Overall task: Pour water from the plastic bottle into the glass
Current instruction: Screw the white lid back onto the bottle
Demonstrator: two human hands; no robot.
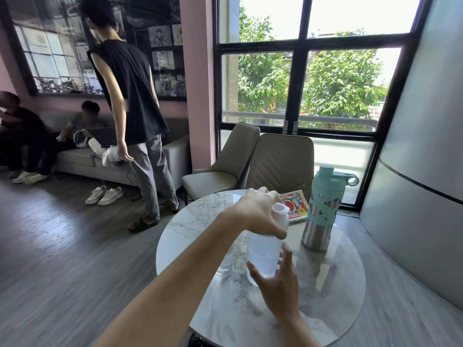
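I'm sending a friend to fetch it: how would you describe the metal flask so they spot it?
On the round marble table by the window, the steel flask stands at the far right edge. Unlike the clear plastic bottle nearby, it has a mint-green lid and sleeve.

I see my left hand (260, 211) gripping the neck of the translucent plastic bottle (265, 251) upright on the round marble table (200, 221), my right hand (280, 284) spread beside its base, the glass (225, 267) just left of it.
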